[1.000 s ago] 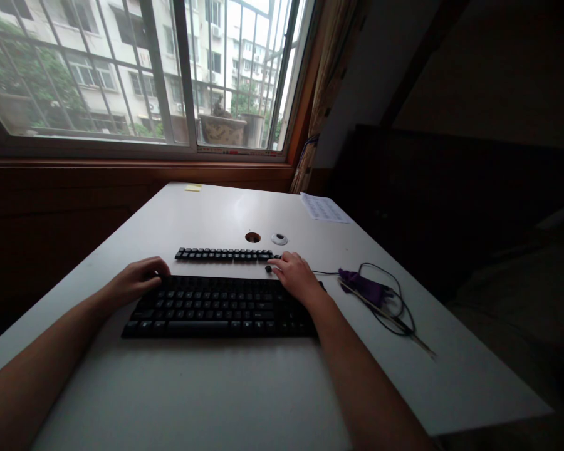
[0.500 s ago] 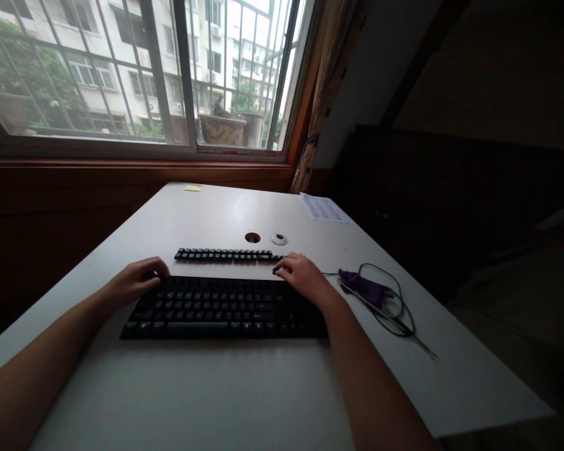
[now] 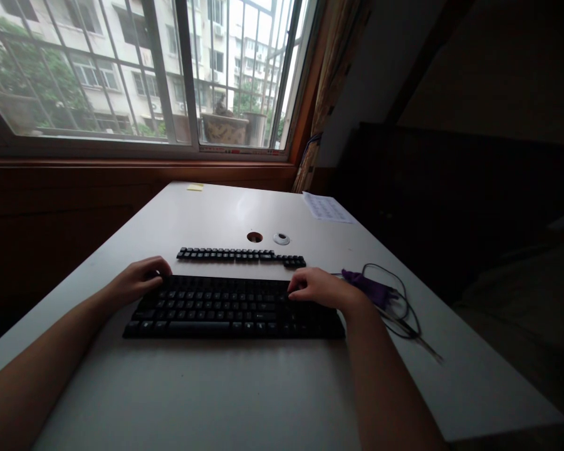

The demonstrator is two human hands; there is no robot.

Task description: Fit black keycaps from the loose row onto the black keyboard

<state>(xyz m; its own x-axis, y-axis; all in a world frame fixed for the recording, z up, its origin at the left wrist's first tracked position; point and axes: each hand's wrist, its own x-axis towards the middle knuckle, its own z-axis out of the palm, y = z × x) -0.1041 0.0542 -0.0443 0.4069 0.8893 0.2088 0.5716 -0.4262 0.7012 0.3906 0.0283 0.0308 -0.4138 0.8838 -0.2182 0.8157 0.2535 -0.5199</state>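
A black keyboard [image 3: 207, 307] lies on the white desk in front of me. My left hand [image 3: 143, 275] is closed on its upper left corner, thumb and fingers bent around the edge. Over the upper right part of the keyboard, my right hand [image 3: 322, 287] curls with thumb and index fingertips close together at the keys. Whatever is between those fingertips is too dark and small to make out. Beyond the keyboard, loose black keycaps [image 3: 225, 254] stand in neat rows, with a small group of keycaps [image 3: 295, 262] at the right end.
Right of the keyboard lie a purple cloth pouch [image 3: 369, 287], a looped black cable [image 3: 418, 319] and a thin stick-like tool [image 3: 432, 351]. A round cable hole [image 3: 254, 237] and its white cover [image 3: 281, 238] are farther back. Printed paper [image 3: 326, 208] and a yellow note [image 3: 195, 187] lie at the far edge.
My right hand has moved from the right end of the keycap rows back and down to the keyboard. The small keycap it held is out of its fingers. My left hand stays put.
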